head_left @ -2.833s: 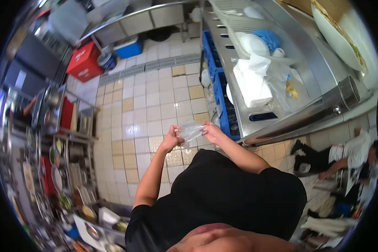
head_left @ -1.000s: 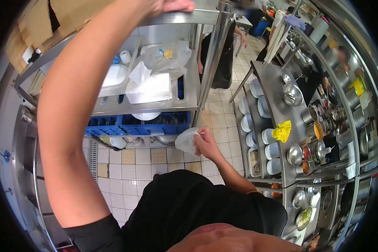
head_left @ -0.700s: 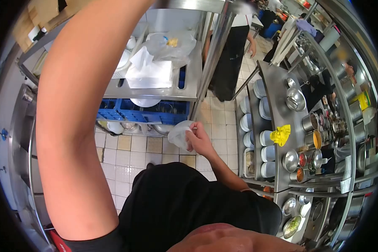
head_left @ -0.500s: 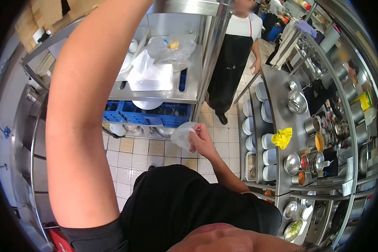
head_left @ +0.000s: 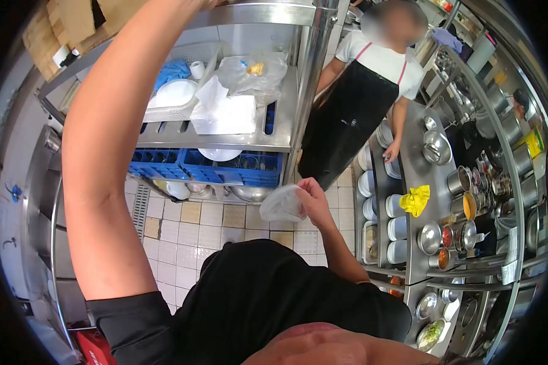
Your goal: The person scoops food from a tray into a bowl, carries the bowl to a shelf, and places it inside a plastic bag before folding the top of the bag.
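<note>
My left arm (head_left: 112, 140) reaches up past the top shelf of a steel rack (head_left: 256, 15). Only a sliver of my left hand (head_left: 208, 3) shows at the upper edge of the head view, so its fingers and anything in them are hidden. My right hand (head_left: 313, 201) is closed on the edge of a clear plastic bag (head_left: 282, 205), which hangs to its left in front of the rack. The bag looks thin and crumpled; I cannot make out any contents.
On the rack are a white napkin stack (head_left: 225, 114), a white basket (head_left: 179, 112) and blue crates (head_left: 231, 173). A person in a black apron (head_left: 353, 121) stands ahead. To the right, a steel counter (head_left: 417, 243) carries a yellow cloth (head_left: 415, 201) and bowls above stacked plates.
My right hand has moved slightly right with the plastic bag. The person in the apron has come closer, one hand now low by the stacked plates. The left arm stays raised.
</note>
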Demonstrator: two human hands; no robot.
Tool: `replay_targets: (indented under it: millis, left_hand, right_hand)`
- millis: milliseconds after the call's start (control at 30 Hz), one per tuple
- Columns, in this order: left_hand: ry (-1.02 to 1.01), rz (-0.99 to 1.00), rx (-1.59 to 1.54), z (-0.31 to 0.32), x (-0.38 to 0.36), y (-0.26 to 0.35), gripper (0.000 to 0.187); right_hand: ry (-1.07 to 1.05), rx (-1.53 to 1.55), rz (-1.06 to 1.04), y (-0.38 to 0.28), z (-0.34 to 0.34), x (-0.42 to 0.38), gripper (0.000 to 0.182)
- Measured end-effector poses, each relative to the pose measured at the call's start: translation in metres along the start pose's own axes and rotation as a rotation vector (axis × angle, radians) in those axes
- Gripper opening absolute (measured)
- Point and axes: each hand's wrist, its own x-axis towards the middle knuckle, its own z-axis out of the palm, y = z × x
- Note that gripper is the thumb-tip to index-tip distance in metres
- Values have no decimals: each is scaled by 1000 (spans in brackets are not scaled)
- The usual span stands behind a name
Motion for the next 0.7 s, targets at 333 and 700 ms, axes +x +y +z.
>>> replay_targets:
  millis: [333,700]
  left_hand:
    - [-238,82,46,-71,-67,2,23]
    - [-273,-72,76,-131,-204,-71,27]
  right_hand:
    - [39,34,86,-17,13,23,7]
    - [187,93,-61,-12,83,79,15]
